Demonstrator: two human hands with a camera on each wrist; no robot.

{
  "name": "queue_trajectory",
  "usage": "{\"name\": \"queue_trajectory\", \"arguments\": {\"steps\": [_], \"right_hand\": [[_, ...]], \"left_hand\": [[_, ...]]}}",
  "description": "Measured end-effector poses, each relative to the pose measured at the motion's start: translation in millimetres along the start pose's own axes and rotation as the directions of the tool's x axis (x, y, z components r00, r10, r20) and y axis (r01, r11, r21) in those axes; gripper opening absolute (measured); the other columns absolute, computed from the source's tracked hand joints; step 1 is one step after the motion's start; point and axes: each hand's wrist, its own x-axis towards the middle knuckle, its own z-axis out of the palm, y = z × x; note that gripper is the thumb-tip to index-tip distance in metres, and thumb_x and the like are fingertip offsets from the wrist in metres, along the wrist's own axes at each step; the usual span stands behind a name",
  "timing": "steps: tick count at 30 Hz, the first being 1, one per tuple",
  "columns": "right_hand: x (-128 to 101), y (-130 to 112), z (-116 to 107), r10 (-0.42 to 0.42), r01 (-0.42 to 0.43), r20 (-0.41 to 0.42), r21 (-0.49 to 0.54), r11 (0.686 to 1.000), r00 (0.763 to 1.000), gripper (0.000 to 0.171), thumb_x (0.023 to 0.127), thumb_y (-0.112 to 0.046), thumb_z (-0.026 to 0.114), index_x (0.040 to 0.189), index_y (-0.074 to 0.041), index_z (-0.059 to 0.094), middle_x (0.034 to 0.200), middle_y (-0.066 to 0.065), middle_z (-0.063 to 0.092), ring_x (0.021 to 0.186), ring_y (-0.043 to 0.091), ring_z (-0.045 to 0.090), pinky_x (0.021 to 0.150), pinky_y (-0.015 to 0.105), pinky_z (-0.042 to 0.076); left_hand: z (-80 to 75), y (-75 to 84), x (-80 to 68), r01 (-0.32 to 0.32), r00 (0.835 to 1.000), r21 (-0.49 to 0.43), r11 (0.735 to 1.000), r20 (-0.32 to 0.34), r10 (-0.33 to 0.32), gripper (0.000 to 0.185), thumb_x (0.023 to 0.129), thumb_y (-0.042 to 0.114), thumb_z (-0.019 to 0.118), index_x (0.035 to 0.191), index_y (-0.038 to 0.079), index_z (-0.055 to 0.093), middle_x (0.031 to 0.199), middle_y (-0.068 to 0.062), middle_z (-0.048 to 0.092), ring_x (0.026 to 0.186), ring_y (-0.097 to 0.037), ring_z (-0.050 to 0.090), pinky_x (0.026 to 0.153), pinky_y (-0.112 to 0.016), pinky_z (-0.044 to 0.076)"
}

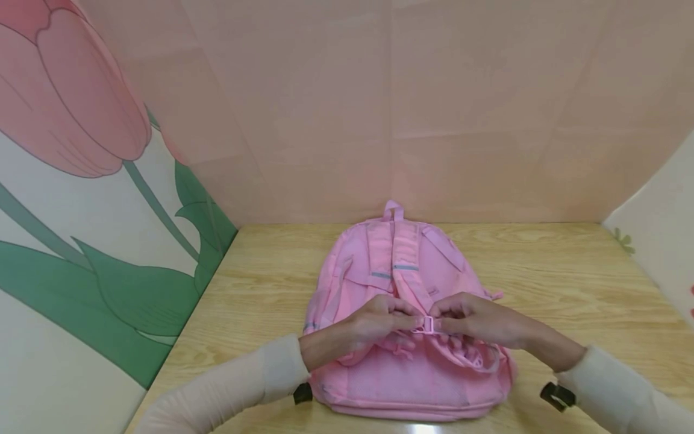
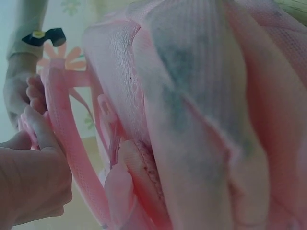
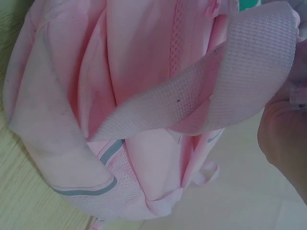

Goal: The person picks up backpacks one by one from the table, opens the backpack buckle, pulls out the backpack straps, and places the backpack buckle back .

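Observation:
A pink backpack lies with its shoulder straps facing up. Above its lower half, a pink plastic buckle sits between both hands. My left hand pinches the buckle's left side between thumb and fingers; the right hand pinches its right side. In the left wrist view, both hands meet at the left edge beside a pink strap. A wide webbing strap loops up to the right hand in the right wrist view, where the fingertips are mostly hidden.
The backpack rests on a wood-grain table. Behind it rises a plain pinkish-brown backdrop. A tulip-printed panel stands at the left, and a pale panel at the right. A grab loop tops the backpack.

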Motion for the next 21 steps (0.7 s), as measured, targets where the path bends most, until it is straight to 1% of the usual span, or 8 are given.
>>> {"name": "queue_trajectory", "arguments": {"steps": [3,7,10,14,17,21], "right_hand": [[0.1,0.6,0.1,-0.009,0.009,0.000,-0.001,1.000,1.000,0.019,0.103,-0.007,0.050,0.103,0.007,0.062,0.077,0.001,0.063,0.058,0.004,0.059,0.048,0.015,0.053],[-0.9,-0.3,0.4,0.019,-0.019,-0.002,0.009,1.000,1.000,0.021,0.103,-0.010,0.051,0.099,0.008,0.062,0.075,0.001,0.065,0.057,0.005,0.059,0.048,0.016,0.053],[-1.6,-1.0,-0.2,0.044,-0.044,0.003,0.029,0.999,0.999,0.025,0.104,-0.011,0.051,0.095,0.010,0.060,0.073,0.001,0.066,0.056,0.006,0.060,0.047,0.016,0.054],[-2.9,-1.2,-1.3,0.057,-0.057,0.013,0.053,0.997,0.998,0.028,0.104,-0.011,0.050,0.092,0.013,0.058,0.072,0.002,0.066,0.054,0.006,0.060,0.047,0.016,0.054],[-4.3,-2.7,-1.4,0.066,-0.067,0.017,0.059,0.996,0.998,0.029,0.104,-0.011,0.050,0.094,0.014,0.057,0.073,0.002,0.067,0.056,0.006,0.060,0.048,0.016,0.054],[-5.5,-4.0,-1.7,0.071,-0.074,0.032,0.077,0.994,0.997,0.027,0.104,-0.009,0.048,0.097,0.015,0.056,0.076,0.004,0.067,0.059,0.006,0.061,0.050,0.016,0.054]], "left_hand": [[0.2,-0.1,0.0,0.003,1.000,0.001,1.000,-0.002,-0.003,0.014,0.093,0.011,0.069,0.105,0.004,0.069,0.081,-0.008,0.072,0.063,-0.016,0.068,0.063,-0.035,0.064],[-0.3,-0.3,-0.2,0.010,1.000,0.000,1.000,-0.001,-0.010,0.013,0.093,0.011,0.070,0.104,0.005,0.069,0.083,-0.009,0.074,0.063,-0.016,0.069,0.063,-0.033,0.063],[-0.7,-0.7,0.0,0.011,1.000,-0.007,1.000,0.001,-0.011,0.012,0.093,0.012,0.070,0.103,0.005,0.069,0.084,-0.012,0.074,0.063,-0.016,0.069,0.068,-0.038,0.064],[-0.8,-0.8,0.1,0.010,1.000,-0.014,1.000,0.003,-0.010,0.012,0.093,0.012,0.070,0.103,0.005,0.068,0.083,-0.011,0.074,0.062,-0.016,0.069,0.076,-0.046,0.064],[-0.8,-0.9,0.1,0.010,1.000,-0.018,1.000,0.003,-0.010,0.013,0.093,0.012,0.070,0.103,0.005,0.069,0.080,-0.009,0.073,0.062,-0.016,0.069,0.076,-0.046,0.064],[-0.8,-1.0,0.4,0.008,1.000,-0.018,1.000,0.005,-0.008,0.013,0.093,0.012,0.070,0.103,0.005,0.068,0.080,-0.008,0.072,0.062,-0.017,0.069,0.076,-0.047,0.063]]}}
